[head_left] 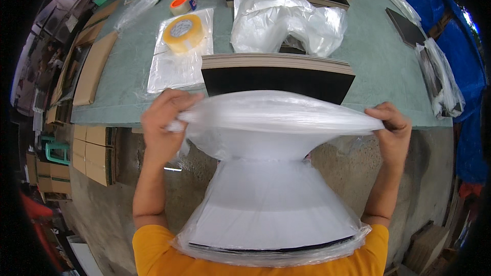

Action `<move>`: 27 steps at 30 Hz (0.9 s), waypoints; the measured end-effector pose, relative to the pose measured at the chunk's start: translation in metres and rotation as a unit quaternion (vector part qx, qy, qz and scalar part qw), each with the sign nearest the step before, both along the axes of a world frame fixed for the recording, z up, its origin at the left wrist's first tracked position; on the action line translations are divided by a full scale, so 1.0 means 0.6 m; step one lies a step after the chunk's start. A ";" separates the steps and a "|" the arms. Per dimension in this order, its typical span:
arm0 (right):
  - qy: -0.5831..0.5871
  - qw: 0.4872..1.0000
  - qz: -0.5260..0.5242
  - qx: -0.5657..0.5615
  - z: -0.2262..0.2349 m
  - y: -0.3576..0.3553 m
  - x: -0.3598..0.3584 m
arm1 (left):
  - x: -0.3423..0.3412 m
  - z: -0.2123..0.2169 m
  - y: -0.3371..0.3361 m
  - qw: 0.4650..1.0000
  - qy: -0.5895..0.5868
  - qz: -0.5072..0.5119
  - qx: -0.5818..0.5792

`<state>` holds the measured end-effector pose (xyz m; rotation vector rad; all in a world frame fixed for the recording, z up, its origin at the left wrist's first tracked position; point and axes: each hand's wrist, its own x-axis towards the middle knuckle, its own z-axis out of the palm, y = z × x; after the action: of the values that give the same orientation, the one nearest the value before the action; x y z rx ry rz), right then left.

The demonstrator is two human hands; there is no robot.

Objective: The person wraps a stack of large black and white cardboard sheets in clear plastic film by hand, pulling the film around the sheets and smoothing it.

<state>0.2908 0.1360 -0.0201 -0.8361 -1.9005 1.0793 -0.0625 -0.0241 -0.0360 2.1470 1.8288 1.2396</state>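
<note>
A clear plastic bag (271, 174) hangs between my two hands in front of my chest. Inside it sits a flat stack of sheets (266, 220), white on top with a black edge low down. My left hand (163, 122) pinches the bag's upper left corner. My right hand (391, 133) grips the upper right corner, so the bag's mouth is stretched wide. Just beyond the bag, at the table's near edge, lies a stack of black boards (279, 74) with brown edges.
On the green table (378, 56) lie a yellow tape roll (183, 31) on flat clear bags, an orange tape dispenser (181, 3), a crumpled white plastic bag (286, 15) and more bagged boards (440, 79) at right. Cardboard boxes (94, 156) stand under the table at left.
</note>
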 end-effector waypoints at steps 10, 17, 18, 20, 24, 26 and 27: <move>-0.142 0.842 0.134 -0.502 -0.381 -0.049 0.043 | 0.003 -0.261 -0.071 0.596 -0.641 -0.106 -0.472; -0.384 0.902 0.045 -0.192 -0.410 -0.073 0.053 | -0.016 -0.429 -0.093 0.834 -0.191 0.054 -0.514; -0.345 0.921 0.007 -0.180 -0.360 -0.052 0.052 | -0.037 -0.419 -0.098 0.872 -0.048 0.051 -0.485; -0.175 0.950 -0.003 -0.258 -0.237 -0.031 0.051 | 0.015 -0.170 -0.040 0.893 -0.165 0.015 -0.419; 0.103 0.656 0.715 -0.217 -0.090 -0.084 -0.022 | 0.095 0.002 -0.034 0.656 -0.313 -0.560 -0.397; 0.023 0.664 0.726 -0.176 -0.093 -0.131 -0.058 | 0.147 -0.046 -0.044 0.625 -0.307 -0.559 -0.450; -0.025 0.694 0.688 -0.210 -0.140 -0.144 -0.061 | 0.158 -0.090 -0.043 0.683 -0.311 -0.477 -0.458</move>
<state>0.2540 0.0498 -0.1039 0.6544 -2.2508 2.4070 0.0323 -0.0499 -0.0897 1.3710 0.5486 0.4533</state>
